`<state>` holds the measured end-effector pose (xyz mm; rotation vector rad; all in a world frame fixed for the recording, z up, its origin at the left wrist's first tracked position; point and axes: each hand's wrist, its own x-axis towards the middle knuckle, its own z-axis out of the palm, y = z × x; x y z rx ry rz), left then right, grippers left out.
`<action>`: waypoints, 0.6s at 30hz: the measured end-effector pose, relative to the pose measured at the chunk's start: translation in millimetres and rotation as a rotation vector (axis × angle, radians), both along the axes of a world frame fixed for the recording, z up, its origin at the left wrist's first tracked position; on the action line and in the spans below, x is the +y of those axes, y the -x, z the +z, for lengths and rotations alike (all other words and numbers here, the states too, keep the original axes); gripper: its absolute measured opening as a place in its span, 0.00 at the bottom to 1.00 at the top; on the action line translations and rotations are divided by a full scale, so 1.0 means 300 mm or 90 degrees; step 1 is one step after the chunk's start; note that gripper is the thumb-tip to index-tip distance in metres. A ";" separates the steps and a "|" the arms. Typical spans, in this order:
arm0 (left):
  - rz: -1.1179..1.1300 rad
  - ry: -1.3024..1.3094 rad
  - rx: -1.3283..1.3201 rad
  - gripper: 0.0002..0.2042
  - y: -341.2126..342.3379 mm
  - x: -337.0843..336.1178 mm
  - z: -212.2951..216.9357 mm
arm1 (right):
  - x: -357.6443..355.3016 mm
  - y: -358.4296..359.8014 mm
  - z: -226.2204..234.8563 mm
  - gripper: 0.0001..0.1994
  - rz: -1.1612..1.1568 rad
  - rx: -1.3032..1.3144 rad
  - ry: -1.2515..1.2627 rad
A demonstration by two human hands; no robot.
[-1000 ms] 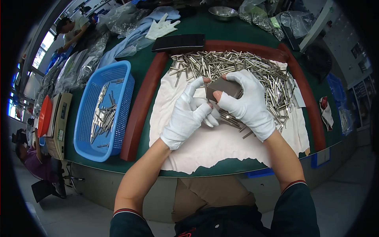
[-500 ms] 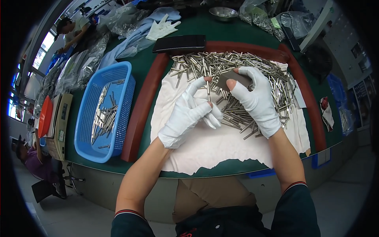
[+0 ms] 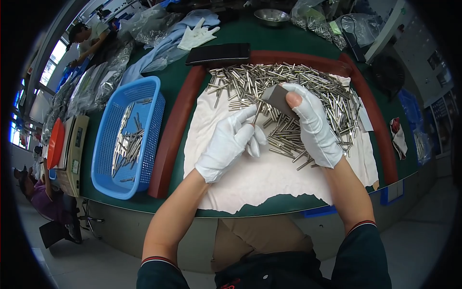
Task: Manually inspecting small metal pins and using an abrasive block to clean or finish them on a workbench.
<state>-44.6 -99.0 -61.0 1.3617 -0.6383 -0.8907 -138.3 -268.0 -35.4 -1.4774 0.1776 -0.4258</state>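
Observation:
A thin silvery metal pin (image 3: 257, 113) stands up from my left hand (image 3: 225, 143), its lower end pinched between the fingertips. My right hand (image 3: 313, 124) grips a dark grey rectangular block (image 3: 281, 99) that looks like a sanding sponge, with the bare thumb on its face. The block's left edge is at the pin's upper part; I cannot tell whether they touch. White gloves with bare fingertips cover both hands. Behind and under them a large heap of metal pins (image 3: 337, 86) lies on a pale pink cloth (image 3: 274, 180).
Padded red-brown bars (image 3: 169, 149) border the cloth at left, back and right. To the left, a blue plastic basket (image 3: 102, 164) holds more pins, beside a scale (image 3: 77, 144). Behind are a black phone-like case (image 3: 219, 54), a spare glove (image 3: 197, 36) and a metal bowl (image 3: 272, 18).
The block in my right hand has turned and moved left to the pin. My left forefinger has lowered along the pin, which now leans slightly right.

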 end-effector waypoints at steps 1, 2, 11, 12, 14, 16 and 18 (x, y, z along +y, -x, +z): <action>0.002 -0.021 -0.008 0.25 -0.001 0.001 0.003 | 0.003 -0.002 0.000 0.24 0.000 -0.001 -0.001; 0.001 -0.022 -0.009 0.25 0.002 -0.002 0.005 | 0.002 -0.001 -0.003 0.25 0.002 -0.003 -0.010; 0.057 0.008 0.014 0.15 0.013 -0.005 -0.005 | -0.020 -0.011 -0.046 0.26 0.005 -0.028 -0.053; 0.056 0.007 0.013 0.14 0.013 -0.004 -0.002 | -0.024 -0.013 -0.052 0.26 0.004 -0.050 -0.057; 0.055 0.008 0.013 0.12 0.013 -0.003 -0.001 | -0.027 -0.012 -0.057 0.26 -0.001 -0.067 -0.122; 0.054 0.011 0.013 0.12 0.012 -0.004 -0.003 | -0.030 -0.012 -0.061 0.26 -0.006 -0.084 -0.187; 0.058 0.006 0.011 0.12 0.009 -0.001 -0.005 | -0.031 -0.020 -0.072 0.26 -0.026 -0.106 -0.251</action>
